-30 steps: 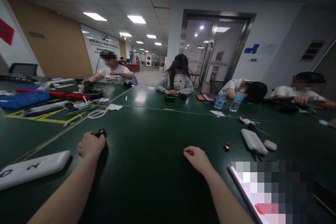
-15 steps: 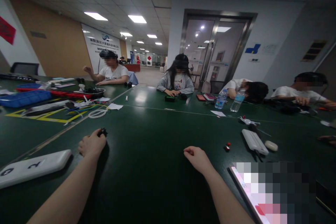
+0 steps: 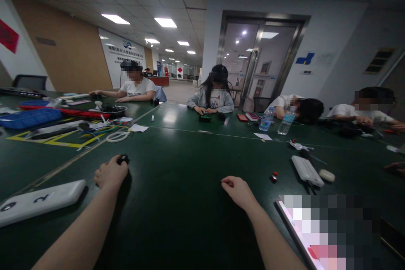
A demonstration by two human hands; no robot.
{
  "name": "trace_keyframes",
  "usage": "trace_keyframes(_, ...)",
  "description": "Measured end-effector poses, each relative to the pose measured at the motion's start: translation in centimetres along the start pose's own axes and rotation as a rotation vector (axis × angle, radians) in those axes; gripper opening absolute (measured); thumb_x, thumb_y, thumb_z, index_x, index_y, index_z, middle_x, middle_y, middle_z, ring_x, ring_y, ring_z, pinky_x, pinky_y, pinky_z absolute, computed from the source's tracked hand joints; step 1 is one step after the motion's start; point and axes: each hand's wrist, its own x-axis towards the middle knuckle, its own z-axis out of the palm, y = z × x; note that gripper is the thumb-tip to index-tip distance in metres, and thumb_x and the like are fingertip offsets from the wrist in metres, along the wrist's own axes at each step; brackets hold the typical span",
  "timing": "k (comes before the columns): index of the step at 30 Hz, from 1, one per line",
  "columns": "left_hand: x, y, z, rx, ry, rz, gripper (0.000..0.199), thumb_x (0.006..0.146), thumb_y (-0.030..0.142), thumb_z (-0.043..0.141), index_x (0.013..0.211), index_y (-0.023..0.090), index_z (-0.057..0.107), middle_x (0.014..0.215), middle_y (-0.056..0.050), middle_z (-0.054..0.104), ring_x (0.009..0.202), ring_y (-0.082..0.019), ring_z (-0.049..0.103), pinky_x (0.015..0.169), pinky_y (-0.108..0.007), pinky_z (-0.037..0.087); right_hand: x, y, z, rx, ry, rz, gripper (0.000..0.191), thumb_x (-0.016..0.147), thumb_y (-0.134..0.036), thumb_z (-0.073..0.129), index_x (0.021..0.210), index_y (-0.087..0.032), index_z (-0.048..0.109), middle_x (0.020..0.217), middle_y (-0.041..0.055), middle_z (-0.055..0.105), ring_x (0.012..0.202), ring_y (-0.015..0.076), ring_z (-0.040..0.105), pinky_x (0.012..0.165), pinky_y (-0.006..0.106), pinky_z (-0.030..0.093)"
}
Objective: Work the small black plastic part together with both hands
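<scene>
The left hand (image 3: 110, 173) was clenched around a small black object (image 3: 123, 160), which poked out at the top of the fist. The right hand (image 3: 238, 192) was curled loosely, with nothing showing in it. Both hands were over the dark green tabletop (image 3: 177, 164), though it was hard to tell whether they touched it. The white case (image 3: 41, 202) marked with a 2 lay just left of the left hand, and the right hand was well to the right of that case. Farther right of the case were a tablet (image 3: 294, 232) with a pixelated screen, a second white case (image 3: 306, 171), a small white oval object (image 3: 327, 175) and a small red-and-black piece (image 3: 274, 176). Straight beyond the case lay a coil of white tubing (image 3: 117, 136), with a blue tray (image 3: 30, 118) farther off. Well beyond it, a seated person in a grey cardigan (image 3: 210, 102) had both hands near a small dark box (image 3: 205, 118), and two water bottles (image 3: 286, 122) stood off to that person's side.
</scene>
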Motion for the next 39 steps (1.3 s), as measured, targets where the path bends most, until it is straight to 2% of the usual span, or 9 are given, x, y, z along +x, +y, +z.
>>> trace_keyframes(8, -0.33, 0.16, -0.3, 0.026, -0.024, -0.003, 0.052, 0.08, 0.042, 0.042, 0.129, 0.027, 0.05, 0.124, -0.018, 0.051, 0.115, -0.038, 0.046, 0.09, -0.049, 0.037, -0.48, -0.59, -0.36, 0.013, -0.024, 0.027, 0.031, 0.084, -0.028, 0.05, 0.112, -0.02, 0.061, 0.109, 0.0047, 0.065, 0.099, 0.0177, 0.061, 0.08, 0.027, 0.046)
trace_keyframes(18, -0.12, 0.0, -0.09, 0.006, -0.011, 0.005, 0.05, 0.077, 0.041, 0.047, 0.125, 0.029, 0.054, 0.121, -0.016, 0.053, 0.114, -0.039, 0.046, 0.088, -0.051, 0.038, -0.41, -0.4, -0.29, 0.015, -0.023, 0.023, 0.029, 0.084, -0.028, 0.05, 0.11, -0.021, 0.062, 0.109, 0.0038, 0.065, 0.101, 0.0184, 0.06, 0.082, 0.027, 0.045)
trace_keyframes(23, -0.34, 0.15, -0.2, 0.013, -0.008, -0.002, 0.057, 0.079, 0.043, 0.044, 0.132, 0.023, 0.046, 0.124, -0.019, 0.051, 0.115, -0.038, 0.046, 0.089, -0.05, 0.038, -0.2, -0.18, -0.18, 0.009, -0.015, 0.015, 0.03, 0.084, -0.029, 0.05, 0.111, -0.021, 0.061, 0.11, 0.0041, 0.065, 0.1, 0.0181, 0.06, 0.083, 0.028, 0.045)
trace_keyframes(30, -0.23, 0.11, -0.14, 0.017, -0.019, 0.008, 0.052, 0.077, 0.043, 0.046, 0.125, 0.023, 0.053, 0.123, -0.019, 0.053, 0.114, -0.039, 0.047, 0.088, -0.05, 0.038, -0.17, -0.1, -0.12, 0.021, -0.019, 0.013, 0.031, 0.084, -0.029, 0.05, 0.112, -0.021, 0.061, 0.109, 0.0043, 0.065, 0.098, 0.0183, 0.061, 0.08, 0.028, 0.046)
trace_keyframes(39, -0.18, 0.11, -0.09, 0.017, -0.018, -0.001, 0.055, 0.078, 0.043, 0.045, 0.128, 0.02, 0.05, 0.126, -0.02, 0.051, 0.117, -0.038, 0.045, 0.091, -0.049, 0.037, -0.38, -0.35, -0.21, 0.027, -0.02, 0.019, 0.031, 0.084, -0.028, 0.05, 0.112, -0.02, 0.061, 0.11, 0.0045, 0.064, 0.1, 0.0181, 0.06, 0.082, 0.028, 0.046)
